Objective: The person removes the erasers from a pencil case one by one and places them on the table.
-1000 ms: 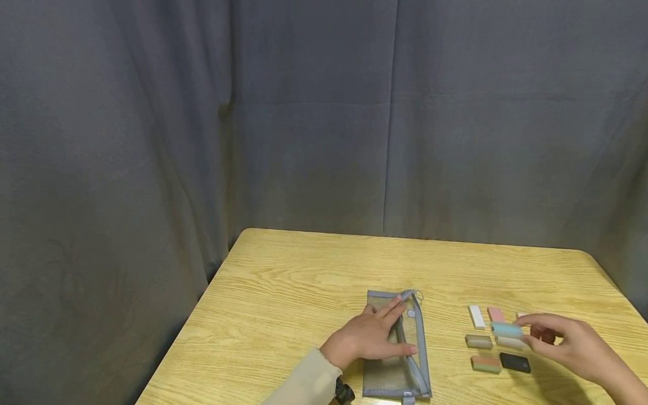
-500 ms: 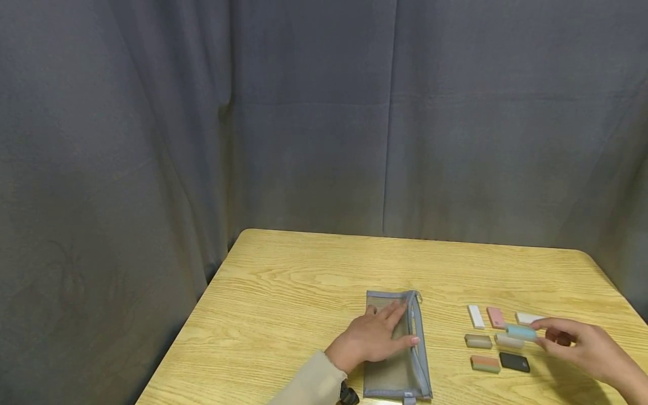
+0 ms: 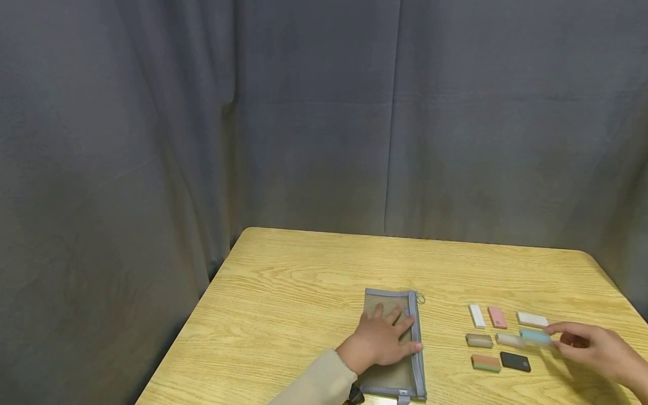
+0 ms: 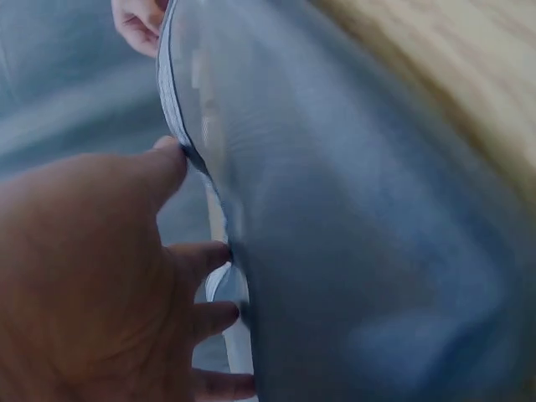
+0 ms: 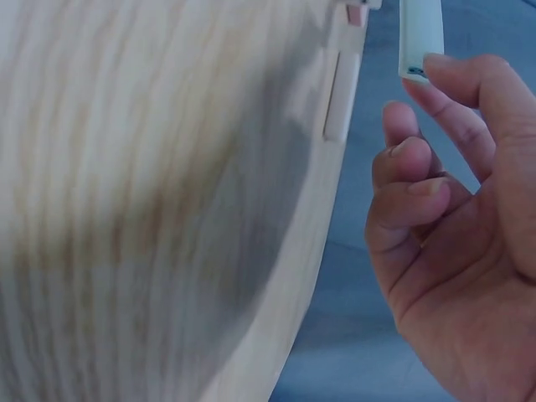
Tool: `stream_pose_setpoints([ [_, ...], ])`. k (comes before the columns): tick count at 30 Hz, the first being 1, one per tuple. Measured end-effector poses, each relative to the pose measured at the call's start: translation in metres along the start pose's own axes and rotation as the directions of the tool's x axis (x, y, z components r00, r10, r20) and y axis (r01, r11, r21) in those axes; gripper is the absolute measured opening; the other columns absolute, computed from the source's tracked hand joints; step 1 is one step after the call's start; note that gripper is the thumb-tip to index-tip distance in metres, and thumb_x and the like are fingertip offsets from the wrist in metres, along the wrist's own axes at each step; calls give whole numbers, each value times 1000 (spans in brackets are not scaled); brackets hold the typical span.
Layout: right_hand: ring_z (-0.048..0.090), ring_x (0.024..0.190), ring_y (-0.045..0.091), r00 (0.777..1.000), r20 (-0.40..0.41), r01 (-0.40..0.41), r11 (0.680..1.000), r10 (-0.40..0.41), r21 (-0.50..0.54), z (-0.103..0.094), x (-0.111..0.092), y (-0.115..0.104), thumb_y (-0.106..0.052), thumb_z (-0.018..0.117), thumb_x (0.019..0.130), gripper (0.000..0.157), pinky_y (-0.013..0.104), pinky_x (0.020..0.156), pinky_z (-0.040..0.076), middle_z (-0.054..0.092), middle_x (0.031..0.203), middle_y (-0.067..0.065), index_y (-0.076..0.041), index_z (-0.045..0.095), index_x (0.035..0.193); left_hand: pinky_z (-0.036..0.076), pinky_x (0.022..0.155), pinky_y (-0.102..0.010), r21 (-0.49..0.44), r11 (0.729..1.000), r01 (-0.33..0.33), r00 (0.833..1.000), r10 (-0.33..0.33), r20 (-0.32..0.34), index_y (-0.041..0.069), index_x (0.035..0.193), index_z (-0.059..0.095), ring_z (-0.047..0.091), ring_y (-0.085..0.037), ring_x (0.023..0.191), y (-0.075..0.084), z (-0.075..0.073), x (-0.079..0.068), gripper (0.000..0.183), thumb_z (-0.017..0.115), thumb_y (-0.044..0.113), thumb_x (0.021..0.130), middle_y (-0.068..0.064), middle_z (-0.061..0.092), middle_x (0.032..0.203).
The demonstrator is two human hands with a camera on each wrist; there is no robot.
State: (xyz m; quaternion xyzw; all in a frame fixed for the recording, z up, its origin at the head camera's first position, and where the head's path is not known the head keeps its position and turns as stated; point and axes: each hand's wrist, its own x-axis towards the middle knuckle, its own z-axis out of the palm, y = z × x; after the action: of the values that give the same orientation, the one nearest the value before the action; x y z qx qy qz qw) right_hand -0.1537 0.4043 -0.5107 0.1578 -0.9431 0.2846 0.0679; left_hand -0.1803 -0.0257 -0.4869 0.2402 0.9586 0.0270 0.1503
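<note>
My left hand (image 3: 382,340) lies with spread fingers on a grey mesh zip pouch (image 3: 376,299). In the left wrist view its fingertips touch the mesh (image 4: 335,201) by the zip edge. Between right thumb and forefinger I pinch a light-blue eraser (image 3: 535,336) by one end; my right hand (image 3: 597,346) is at the right of the table. In the right wrist view this eraser (image 5: 421,33) is held off the wood and the other fingers curl loosely. Just left of it is a cream eraser (image 3: 509,340), and behind it a white one.
Several eraser-like blocks lie in loose rows: a narrow white block (image 3: 476,316), a pink one (image 3: 497,317), a wider white one (image 3: 532,319), a brown one (image 3: 478,340), an orange-and-green one (image 3: 485,363) and a black one (image 3: 515,361). A grey curtain (image 3: 314,124) hangs behind the table (image 3: 283,281).
My right hand has moved right with the light-blue eraser. Under my left hand, the pouch's gaping zip side has flattened, and the left fingers are spread wider.
</note>
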Motion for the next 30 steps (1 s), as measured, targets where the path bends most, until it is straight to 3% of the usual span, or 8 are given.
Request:
stream_pose_setpoints([
  [8,43,61,0,996,48,-76,996,75,37,-1,-5,14,-5,76,89,17,23,50,39,54,73,-18,-15,77,102,21,118,-64,65,997,42,998,-45,39,49,159,16,12,-33,156,8,5,2,74,27,81,93,15,10,169],
  [12,45,61,1,988,73,-138,990,136,11,-2,-5,15,-10,75,91,14,24,51,41,57,74,-15,-10,76,104,20,118,-65,76,996,47,998,-50,39,48,160,14,9,-34,156,10,6,1,78,29,82,91,13,8,170],
  [16,45,63,1,977,98,-185,982,189,-42,-4,-2,14,-15,75,92,20,24,54,42,58,76,-12,-3,74,108,19,118,-66,84,995,51,998,-54,36,48,160,14,7,-34,156,11,7,1,80,29,83,90,12,7,170],
  [25,45,64,2,964,128,-229,973,232,-36,-3,-5,20,-9,74,91,22,24,55,43,58,78,-8,2,73,110,19,118,-66,108,993,50,998,-55,44,48,160,11,7,-34,156,11,9,2,81,27,84,90,13,5,170],
  [30,43,59,5,965,169,-210,977,201,41,-3,-7,24,-9,72,93,17,24,51,39,55,75,-9,-4,74,109,20,117,-66,108,993,46,998,-50,41,46,161,12,8,-35,156,12,9,0,80,27,83,91,11,5,170],
])
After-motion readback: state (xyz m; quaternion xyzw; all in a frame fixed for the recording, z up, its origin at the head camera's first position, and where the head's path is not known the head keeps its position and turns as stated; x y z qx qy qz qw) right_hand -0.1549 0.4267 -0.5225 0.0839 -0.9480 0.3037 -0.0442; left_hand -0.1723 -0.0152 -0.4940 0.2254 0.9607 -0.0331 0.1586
